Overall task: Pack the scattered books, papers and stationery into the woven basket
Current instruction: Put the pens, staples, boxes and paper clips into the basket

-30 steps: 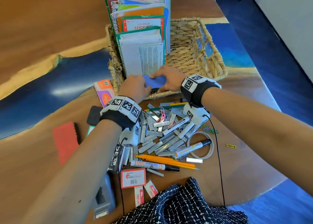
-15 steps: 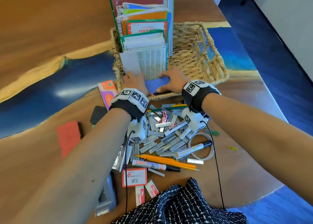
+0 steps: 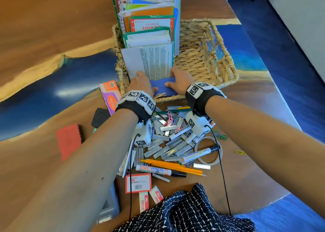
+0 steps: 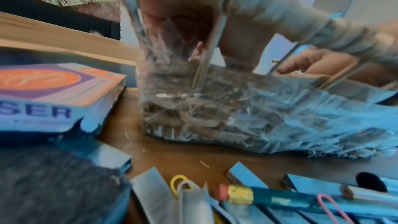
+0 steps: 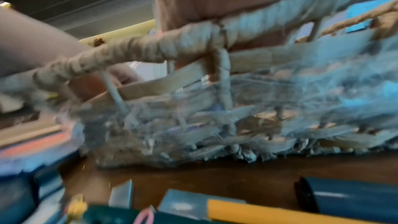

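The woven basket (image 3: 226, 59) stands at the table's far middle, with books and notebooks (image 3: 151, 26) upright in its left half and a printed sheet (image 3: 156, 61) in front of them. A blue notepad (image 3: 162, 88) lies just inside the basket's near rim. My left hand (image 3: 142, 80) holds its left end and my right hand (image 3: 175, 79) its right end, thumb on the blue cover. Both wrist views are blurred and show the basket wall (image 4: 215, 117) (image 5: 150, 47) close up, with fingers behind the weave. The basket's right half shows bare weave.
Under my wrists lies a pile of staple strips (image 3: 168, 144), with markers (image 3: 158, 170), an orange pencil (image 3: 175, 166) and a tape roll (image 3: 209, 151). An orange-purple box (image 3: 110, 98) and a red duster (image 3: 68, 140) lie left. Erasers (image 3: 144, 202) lie near me.
Both hands have moved forward with the blue notepad, from the basket's near rim to just inside it, against the printed sheet.
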Available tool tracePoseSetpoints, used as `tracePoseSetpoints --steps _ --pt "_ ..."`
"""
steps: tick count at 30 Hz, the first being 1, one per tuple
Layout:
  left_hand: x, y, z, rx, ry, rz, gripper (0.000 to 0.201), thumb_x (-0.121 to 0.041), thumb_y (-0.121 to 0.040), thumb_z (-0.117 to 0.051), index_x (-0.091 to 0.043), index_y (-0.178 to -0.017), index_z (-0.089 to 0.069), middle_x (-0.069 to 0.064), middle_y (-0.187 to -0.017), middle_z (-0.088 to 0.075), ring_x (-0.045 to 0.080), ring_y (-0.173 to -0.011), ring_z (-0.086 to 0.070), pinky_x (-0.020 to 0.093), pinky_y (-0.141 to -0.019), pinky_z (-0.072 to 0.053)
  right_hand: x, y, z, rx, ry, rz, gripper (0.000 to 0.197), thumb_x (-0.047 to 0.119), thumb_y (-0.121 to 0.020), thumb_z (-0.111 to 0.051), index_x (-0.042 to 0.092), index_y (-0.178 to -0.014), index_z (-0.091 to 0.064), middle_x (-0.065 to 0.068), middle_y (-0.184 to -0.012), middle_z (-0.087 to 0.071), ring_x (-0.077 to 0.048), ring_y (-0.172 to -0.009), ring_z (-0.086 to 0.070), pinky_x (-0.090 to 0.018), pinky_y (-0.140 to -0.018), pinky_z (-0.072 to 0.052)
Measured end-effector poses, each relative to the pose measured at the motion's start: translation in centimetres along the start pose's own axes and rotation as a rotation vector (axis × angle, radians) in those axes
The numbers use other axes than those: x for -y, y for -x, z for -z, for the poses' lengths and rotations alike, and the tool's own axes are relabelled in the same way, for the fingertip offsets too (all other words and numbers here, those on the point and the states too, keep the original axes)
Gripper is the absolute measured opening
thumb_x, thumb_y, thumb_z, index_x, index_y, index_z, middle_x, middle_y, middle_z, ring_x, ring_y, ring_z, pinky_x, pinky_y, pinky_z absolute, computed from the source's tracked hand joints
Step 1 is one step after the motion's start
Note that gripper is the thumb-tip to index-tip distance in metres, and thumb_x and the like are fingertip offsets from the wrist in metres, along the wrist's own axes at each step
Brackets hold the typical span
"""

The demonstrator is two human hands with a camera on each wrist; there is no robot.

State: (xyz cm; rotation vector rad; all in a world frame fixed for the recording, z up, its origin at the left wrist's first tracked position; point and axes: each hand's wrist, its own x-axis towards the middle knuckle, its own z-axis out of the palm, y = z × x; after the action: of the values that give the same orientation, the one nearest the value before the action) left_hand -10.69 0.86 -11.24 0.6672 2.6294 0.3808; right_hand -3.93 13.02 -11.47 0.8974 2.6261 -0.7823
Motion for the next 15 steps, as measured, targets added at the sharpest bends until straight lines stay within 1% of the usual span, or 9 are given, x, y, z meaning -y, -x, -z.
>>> tracePoseSetpoints --steps 3,4,5,6,7,8,9,11,15 --pt "0.2 0.2 0.1 -0.044 0.062 0.007 0.041 -0.027 -0.095 -0.051 -0.001 -0.124 -0.037 0.023 -0.119 -0.055 0.04 -0.109 -0.053 0.038 -0.071 -0.035 -0.3 -0.4 0.1 0.028 -0.12 -0.037 0.035 0.028 -0.093 -0.055 0.004 -0.116 -0.044 -0.016 -0.113 -0.055 -0.03 -0.092 -0.051 -0.032 -0.071 -0.035" --pt "0.2 0.2 0.1 -0.059 0.081 0.005 0.038 -0.024 -0.097 -0.049 -0.001 -0.124 -0.037 0.024 -0.118 -0.055 0.041 -0.107 -0.054 0.038 -0.071 -0.035 -0.3 -0.5 0.2 0.049 -0.127 -0.063 0.039 0.03 -0.094 -0.054 0.003 -0.119 -0.043 -0.015 -0.113 -0.053 -0.029 -0.092 -0.051 -0.032 -0.071 -0.035" --pt "0.3 0.2 0.1 -0.069 0.094 0.004 0.036 -0.023 -0.097 -0.047 -0.001 -0.124 -0.037 0.024 -0.117 -0.055 0.041 -0.106 -0.054 0.038 -0.07 -0.034 -0.4 -0.7 0.2 0.065 -0.126 -0.082 0.036 0.032 -0.094 -0.054 0.004 -0.114 -0.045 -0.012 -0.105 -0.053 -0.028 -0.087 -0.05 -0.032 -0.069 -0.034" --pt "0.3 0.2 0.2 -0.071 0.102 0.006 0.035 -0.022 -0.097 -0.047 0.0 -0.123 -0.038 0.024 -0.117 -0.055 0.041 -0.106 -0.054 0.038 -0.07 -0.034 -0.5 -0.9 0.1 0.078 -0.11 -0.103 0.027 0.035 -0.094 -0.053 0.008 -0.098 -0.048 -0.007 -0.09 -0.049 -0.023 -0.076 -0.047 -0.029 -0.063 -0.033" --pt "0.2 0.2 0.2 -0.068 0.109 0.012 0.035 -0.022 -0.097 -0.047 0.0 -0.123 -0.039 0.024 -0.118 -0.054 0.041 -0.107 -0.054 0.039 -0.071 -0.036 -0.6 -1.1 0.0 0.077 -0.097 -0.116 0.03 0.037 -0.094 -0.052 0.015 -0.077 -0.042 -0.003 -0.075 -0.041 -0.018 -0.063 -0.04 -0.026 -0.055 -0.028" --pt "0.1 0.2 0.2 -0.062 0.114 0.026 0.036 -0.023 -0.097 -0.048 0.0 -0.123 -0.039 0.023 -0.12 -0.053 0.04 -0.109 -0.053 0.041 -0.074 -0.038 -0.6 -1.2 0.0 0.084 -0.079 -0.129 0.04 0.039 -0.094 -0.051 0.02 -0.066 -0.029 0.0 -0.066 -0.03 -0.014 -0.056 -0.031 -0.025 -0.05 -0.022" --pt "0.0 0.4 0.2 -0.057 0.111 0.047 0.036 -0.023 -0.097 -0.047 0.001 -0.123 -0.039 0.023 -0.123 -0.052 0.04 -0.112 -0.051 0.042 -0.079 -0.041 -0.6 -1.3 0.0 0.092 -0.063 -0.125 0.047 0.04 -0.094 -0.051 0.023 -0.063 -0.02 0.001 -0.063 -0.024 -0.012 -0.054 -0.026 -0.025 -0.048 -0.019" --pt "-0.3 0.5 0.1 -0.047 0.085 0.087 0.037 -0.024 -0.098 -0.047 0.001 -0.125 -0.039 0.022 -0.128 -0.048 0.038 -0.118 -0.048 0.043 -0.087 -0.041 -0.6 -1.4 0.0 0.091 -0.064 -0.126 0.049 0.041 -0.094 -0.05 0.023 -0.062 -0.018 0.001 -0.063 -0.024 -0.011 -0.053 -0.025 -0.024 -0.047 -0.019" --pt "0.0 0.0 0.1 0.014 0.046 0.082 0.037 -0.023 -0.098 -0.046 0.003 -0.124 -0.044 0.021 -0.131 -0.045 0.037 -0.118 -0.048 0.041 -0.087 -0.042 -0.6 -1.5 0.3 0.125 -0.108 -0.164 0.048 0.04 -0.096 -0.046 0.021 -0.06 -0.021 -0.001 -0.062 -0.023 -0.013 -0.052 -0.024 -0.025 -0.047 -0.019"
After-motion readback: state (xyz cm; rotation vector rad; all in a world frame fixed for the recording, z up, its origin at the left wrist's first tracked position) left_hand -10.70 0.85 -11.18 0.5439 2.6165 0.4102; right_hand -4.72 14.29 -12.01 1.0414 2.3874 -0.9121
